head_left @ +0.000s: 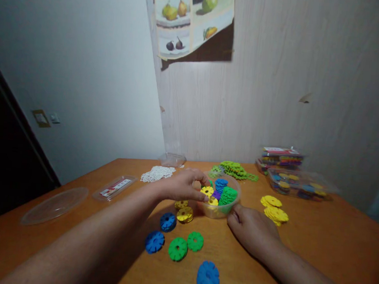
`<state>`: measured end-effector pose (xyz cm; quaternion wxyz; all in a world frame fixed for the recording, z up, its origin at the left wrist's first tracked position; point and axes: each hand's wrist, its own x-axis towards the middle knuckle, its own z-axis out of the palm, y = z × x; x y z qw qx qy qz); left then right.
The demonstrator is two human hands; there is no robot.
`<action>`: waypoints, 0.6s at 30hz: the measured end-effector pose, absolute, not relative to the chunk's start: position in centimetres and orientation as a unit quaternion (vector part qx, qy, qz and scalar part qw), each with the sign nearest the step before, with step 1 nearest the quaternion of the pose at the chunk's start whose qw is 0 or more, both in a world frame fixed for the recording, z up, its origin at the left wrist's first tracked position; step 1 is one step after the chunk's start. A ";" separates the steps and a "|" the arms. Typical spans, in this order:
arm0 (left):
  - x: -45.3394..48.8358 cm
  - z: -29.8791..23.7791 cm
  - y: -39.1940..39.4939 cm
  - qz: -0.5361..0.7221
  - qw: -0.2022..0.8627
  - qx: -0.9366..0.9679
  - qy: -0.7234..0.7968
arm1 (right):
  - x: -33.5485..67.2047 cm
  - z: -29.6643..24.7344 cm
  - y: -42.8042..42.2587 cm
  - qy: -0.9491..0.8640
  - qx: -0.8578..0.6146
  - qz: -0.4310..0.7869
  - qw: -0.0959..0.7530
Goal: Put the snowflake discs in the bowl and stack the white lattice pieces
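My left hand [188,186] reaches over the left rim of a clear plastic bowl [217,213]. Its thumb and fingers curve round yellow notched discs [207,191] inside. Stacks of green discs [228,196] and blue discs [221,184] sit in the bowl, with a purple disc [216,195] between them. Curled into a fist, my right hand [251,228] rests on the table against the bowl's lower right side; its fingertips are hidden. In front of the bowl lie yellow discs [185,214], blue discs [168,222], green discs [178,249] and a nearer blue disc stack [208,279].
Yellow discs [275,214] lie right of the bowl. Lidded boxes [298,184] of discs stand at the back right. Green pieces [234,170] and white pieces [158,173] lie behind. A round lid [55,206] and a labelled lid [115,188] are on the left.
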<state>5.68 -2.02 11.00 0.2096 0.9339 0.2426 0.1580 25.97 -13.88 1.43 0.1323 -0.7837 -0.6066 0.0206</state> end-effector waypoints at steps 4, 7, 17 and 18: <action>6.2 10.3 -1.4 0.127 0.195 0.938 0.258 | 26.0 1.3 -13.9 -0.611 -0.779 0.014 0.141; 6.1 10.3 -1.2 0.118 0.198 0.939 0.256 | 26.0 1.1 -13.8 -0.613 -0.777 0.011 0.143; 3.4 11.0 -2.2 0.187 0.225 0.912 0.288 | 26.0 1.4 -13.9 -0.610 -0.780 0.013 0.137; 2.8 11.0 -2.4 0.198 0.225 0.907 0.295 | 26.0 1.4 -13.9 -0.610 -0.781 0.013 0.136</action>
